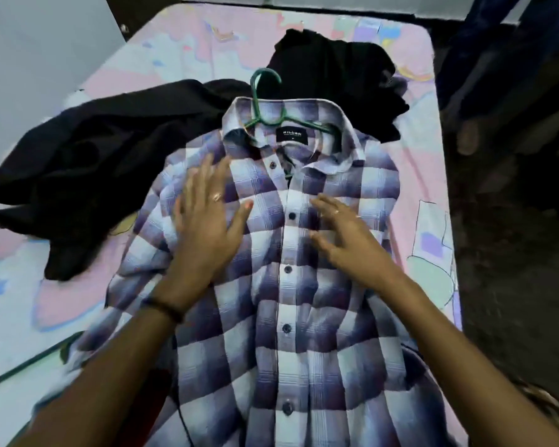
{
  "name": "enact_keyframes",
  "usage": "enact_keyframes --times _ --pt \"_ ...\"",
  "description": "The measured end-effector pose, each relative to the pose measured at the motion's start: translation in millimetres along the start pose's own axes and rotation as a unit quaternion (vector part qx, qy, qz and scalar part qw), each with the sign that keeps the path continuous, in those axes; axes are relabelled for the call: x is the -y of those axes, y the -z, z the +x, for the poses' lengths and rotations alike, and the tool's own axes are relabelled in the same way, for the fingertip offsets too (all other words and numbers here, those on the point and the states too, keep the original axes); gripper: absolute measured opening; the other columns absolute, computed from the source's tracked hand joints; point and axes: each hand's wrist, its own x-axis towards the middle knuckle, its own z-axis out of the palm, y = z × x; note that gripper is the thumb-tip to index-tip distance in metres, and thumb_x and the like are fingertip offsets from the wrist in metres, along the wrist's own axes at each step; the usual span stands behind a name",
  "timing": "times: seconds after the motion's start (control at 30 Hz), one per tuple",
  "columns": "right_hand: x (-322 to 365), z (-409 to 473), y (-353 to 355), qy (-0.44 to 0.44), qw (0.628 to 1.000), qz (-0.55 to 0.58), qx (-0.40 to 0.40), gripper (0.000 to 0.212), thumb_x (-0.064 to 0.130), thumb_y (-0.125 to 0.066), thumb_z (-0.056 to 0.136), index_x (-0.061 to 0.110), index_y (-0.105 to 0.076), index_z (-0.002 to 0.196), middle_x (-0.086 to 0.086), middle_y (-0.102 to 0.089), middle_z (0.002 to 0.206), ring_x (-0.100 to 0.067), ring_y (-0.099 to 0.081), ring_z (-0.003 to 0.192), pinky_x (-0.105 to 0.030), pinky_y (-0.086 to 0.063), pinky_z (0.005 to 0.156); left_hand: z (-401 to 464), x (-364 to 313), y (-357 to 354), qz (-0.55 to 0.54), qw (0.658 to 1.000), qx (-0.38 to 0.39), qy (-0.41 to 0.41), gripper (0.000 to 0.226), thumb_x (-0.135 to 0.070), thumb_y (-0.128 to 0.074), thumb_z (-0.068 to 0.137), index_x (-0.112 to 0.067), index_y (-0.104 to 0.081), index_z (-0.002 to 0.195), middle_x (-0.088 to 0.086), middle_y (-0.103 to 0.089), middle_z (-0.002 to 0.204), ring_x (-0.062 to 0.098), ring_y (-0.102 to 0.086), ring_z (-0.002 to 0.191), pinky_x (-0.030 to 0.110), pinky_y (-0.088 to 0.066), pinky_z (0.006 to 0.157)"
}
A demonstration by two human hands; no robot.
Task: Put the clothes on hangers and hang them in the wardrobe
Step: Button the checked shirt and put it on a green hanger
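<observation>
A purple and white checked shirt [281,304] lies buttoned and face up on the bed. A green hanger [261,101] sits inside its collar, with the hook sticking out toward the far end. My left hand [207,221] lies flat, fingers spread, on the shirt's left chest. On the right chest, my right hand [346,240] rests with its fingers straight. Neither hand grips anything.
Two black garments lie on the bed: one [88,166] spread to the left of the shirt, another [333,79] heaped behind the collar. The bed has a pink and pale blue patterned sheet [162,50]. Dark floor [513,253] runs along the bed's right edge.
</observation>
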Motion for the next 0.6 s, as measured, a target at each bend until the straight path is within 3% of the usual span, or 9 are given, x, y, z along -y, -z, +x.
enact_keyframes --times 0.1,0.17,0.23,0.27,0.33,0.4,0.5,0.6 --pt "2.6 -62.8 3.5 -0.051 0.988 0.033 -0.145 0.042 0.028 -0.054 0.095 0.019 -0.049 0.136 -0.003 -0.043 0.144 -0.020 -0.039 0.134 -0.037 -0.029 0.114 -85.2 9.9 32.2 0.005 0.995 -0.023 0.092 0.066 -0.049 -0.045 0.088 -0.007 -0.042 0.138 0.018 -0.043 0.142 0.039 -0.039 0.131 0.055 -0.032 0.107" --pt "1.5 -117.1 7.6 -0.131 0.977 0.019 -0.166 0.038 0.031 -0.052 0.096 0.016 -0.051 0.132 -0.006 -0.048 0.137 -0.025 -0.045 0.127 -0.043 -0.035 0.109 -144.2 22.7 52.5 0.040 0.983 0.029 0.175 0.070 -0.064 -0.040 0.084 -0.022 -0.043 0.140 0.006 -0.047 0.141 0.032 -0.047 0.127 0.053 -0.041 0.100" --pt "-6.9 -171.3 9.7 -0.251 0.957 0.015 -0.148 0.051 0.048 -0.048 0.093 0.011 -0.055 0.128 -0.014 -0.053 0.130 -0.032 -0.051 0.119 -0.047 -0.039 0.104 -190.2 28.4 66.2 0.071 0.976 0.084 0.187 0.076 -0.074 -0.042 0.078 -0.038 -0.037 0.145 -0.009 -0.045 0.145 0.023 -0.050 0.128 0.048 -0.045 0.101" --pt "-8.3 -195.5 10.5 -0.307 0.942 0.011 -0.137 0.068 0.064 -0.042 0.086 0.010 -0.060 0.123 -0.017 -0.057 0.124 -0.034 -0.055 0.113 -0.046 -0.042 0.100 -209.3 25.6 70.3 0.086 0.975 0.105 0.177 0.077 -0.077 -0.039 0.078 -0.038 -0.038 0.144 -0.008 -0.045 0.146 0.024 -0.052 0.127 0.048 -0.045 0.101" --pt "-10.1 -232.9 7.3 -0.364 0.928 -0.031 -0.078 0.099 0.095 -0.019 0.062 0.021 -0.070 0.104 -0.015 -0.064 0.109 -0.033 -0.061 0.105 -0.042 -0.047 0.095 -243.2 14.3 75.5 0.134 0.967 0.148 0.155 0.084 -0.078 -0.029 0.082 -0.019 -0.051 0.138 0.002 -0.047 0.144 0.034 -0.055 0.120 0.050 -0.044 0.097" --pt "-5.8 -256.0 0.5 -0.368 0.928 -0.063 -0.008 0.105 0.101 -0.007 0.050 0.028 -0.071 0.088 -0.005 -0.067 0.098 -0.025 -0.064 0.099 -0.035 -0.048 0.090 -269.3 -6.1 80.1 0.183 0.967 0.146 0.099 0.093 -0.076 -0.024 0.085 -0.003 -0.057 0.131 0.012 -0.048 0.141 0.039 -0.055 0.119 0.055 -0.042 0.095" --pt "14.4 -275.2 -12.9 -0.342 0.939 -0.030 0.017 0.092 0.096 -0.031 0.057 0.022 -0.064 0.100 -0.001 -0.063 0.101 -0.023 -0.061 0.099 -0.036 -0.049 0.089 -284.4 -31.0 87.0 0.181 0.965 0.179 0.059 0.093 -0.076 -0.019 0.086 -0.003 -0.062 0.124 0.015 -0.057 0.134 0.029 -0.052 0.124 0.058 -0.035 0.101" --pt "26.4 -280.8 -29.3 -0.319 0.939 -0.123 0.035 0.060 0.060 -0.066 0.076 0.012 -0.056 0.111 -0.010 -0.056 0.107 -0.035 -0.058 0.100 -0.043 -0.047 0.089 -282.3 -40.6 84.2 0.197 0.955 0.215 0.058 0.078 -0.066 -0.027 0.087 -0.005 -0.074 0.103 0.014 -0.069 0.115 0.025 -0.052 0.115 0.047 -0.024 0.108"
